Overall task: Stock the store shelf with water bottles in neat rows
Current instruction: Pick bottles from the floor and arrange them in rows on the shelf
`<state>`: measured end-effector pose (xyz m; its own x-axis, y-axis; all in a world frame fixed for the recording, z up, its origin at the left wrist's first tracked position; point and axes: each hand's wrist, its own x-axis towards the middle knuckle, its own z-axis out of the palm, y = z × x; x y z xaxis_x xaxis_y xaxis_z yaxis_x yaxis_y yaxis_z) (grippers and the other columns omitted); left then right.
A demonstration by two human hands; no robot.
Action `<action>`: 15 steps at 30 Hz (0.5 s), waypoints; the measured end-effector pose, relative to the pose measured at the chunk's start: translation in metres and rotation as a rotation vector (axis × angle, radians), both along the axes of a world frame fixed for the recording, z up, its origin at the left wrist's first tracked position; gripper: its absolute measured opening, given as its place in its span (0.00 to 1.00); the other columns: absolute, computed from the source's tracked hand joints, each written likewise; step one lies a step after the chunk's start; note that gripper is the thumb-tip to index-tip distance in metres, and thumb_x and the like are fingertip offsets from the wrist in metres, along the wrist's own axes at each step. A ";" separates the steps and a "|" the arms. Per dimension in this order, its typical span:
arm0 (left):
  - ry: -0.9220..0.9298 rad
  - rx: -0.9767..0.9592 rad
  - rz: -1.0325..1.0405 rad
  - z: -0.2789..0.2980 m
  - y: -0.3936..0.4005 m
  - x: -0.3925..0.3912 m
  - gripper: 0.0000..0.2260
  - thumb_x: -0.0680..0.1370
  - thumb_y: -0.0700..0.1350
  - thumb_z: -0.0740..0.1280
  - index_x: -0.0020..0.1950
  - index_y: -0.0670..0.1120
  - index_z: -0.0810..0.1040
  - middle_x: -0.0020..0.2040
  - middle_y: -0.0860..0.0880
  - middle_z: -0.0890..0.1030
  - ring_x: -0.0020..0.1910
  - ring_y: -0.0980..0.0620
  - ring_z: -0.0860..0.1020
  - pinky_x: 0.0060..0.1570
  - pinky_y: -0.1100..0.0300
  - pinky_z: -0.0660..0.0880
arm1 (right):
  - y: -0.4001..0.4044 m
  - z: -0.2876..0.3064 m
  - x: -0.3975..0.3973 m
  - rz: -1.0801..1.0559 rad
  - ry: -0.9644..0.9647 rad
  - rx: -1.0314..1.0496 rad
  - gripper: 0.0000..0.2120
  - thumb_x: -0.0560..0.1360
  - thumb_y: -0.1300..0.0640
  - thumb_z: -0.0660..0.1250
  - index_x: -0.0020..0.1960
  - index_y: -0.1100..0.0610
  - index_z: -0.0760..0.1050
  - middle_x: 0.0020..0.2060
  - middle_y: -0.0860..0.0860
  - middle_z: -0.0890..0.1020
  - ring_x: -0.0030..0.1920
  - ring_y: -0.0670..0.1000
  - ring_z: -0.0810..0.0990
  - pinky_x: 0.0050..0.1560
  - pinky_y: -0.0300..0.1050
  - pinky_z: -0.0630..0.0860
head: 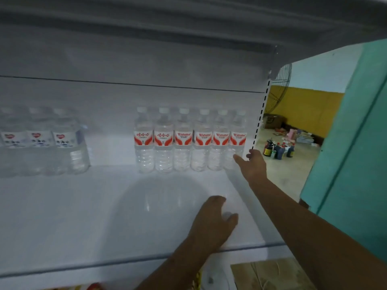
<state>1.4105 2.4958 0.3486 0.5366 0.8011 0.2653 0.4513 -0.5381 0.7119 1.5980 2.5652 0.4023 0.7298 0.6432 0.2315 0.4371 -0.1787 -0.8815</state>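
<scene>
Several water bottles with red labels [189, 139] stand in one neat row at the back right of the white shelf [83, 216]. My right hand [252, 164] reaches to the right end of that row, and its straight fingers touch the lower part of the last bottle [237, 141]. My left hand [213, 220] lies over the front of the shelf. Its thumb and fingers are curled round a small white round thing [227, 215] that looks like a bottle cap. I cannot make out a bottle body under it.
Three water bottles with pale labels [41, 141] stand at the back left, with a gap between them and the red-labelled row. The slotted shelf upright [260, 114] stands just right of my right hand. A cardboard box [270, 273] sits below. Dark bottles [278, 150] stand on the floor beyond.
</scene>
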 end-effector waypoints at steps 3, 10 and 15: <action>-0.070 0.033 0.116 0.009 -0.014 -0.037 0.27 0.79 0.51 0.63 0.75 0.46 0.59 0.75 0.50 0.61 0.73 0.54 0.60 0.70 0.64 0.54 | -0.043 0.000 -0.036 0.119 0.044 0.017 0.26 0.74 0.53 0.73 0.68 0.59 0.70 0.61 0.54 0.77 0.57 0.53 0.76 0.60 0.48 0.74; -0.120 0.137 0.403 0.016 -0.059 -0.185 0.23 0.79 0.44 0.64 0.72 0.43 0.65 0.71 0.47 0.68 0.69 0.52 0.66 0.62 0.73 0.54 | -0.099 0.017 -0.179 0.487 0.087 0.079 0.22 0.75 0.54 0.71 0.67 0.54 0.71 0.56 0.46 0.74 0.51 0.46 0.76 0.51 0.38 0.72; -0.181 0.157 0.621 0.015 -0.109 -0.292 0.22 0.79 0.44 0.63 0.72 0.47 0.65 0.70 0.50 0.70 0.67 0.55 0.68 0.63 0.63 0.64 | -0.111 0.025 -0.313 0.732 0.127 0.169 0.19 0.74 0.56 0.72 0.64 0.54 0.75 0.57 0.47 0.79 0.49 0.42 0.78 0.43 0.30 0.71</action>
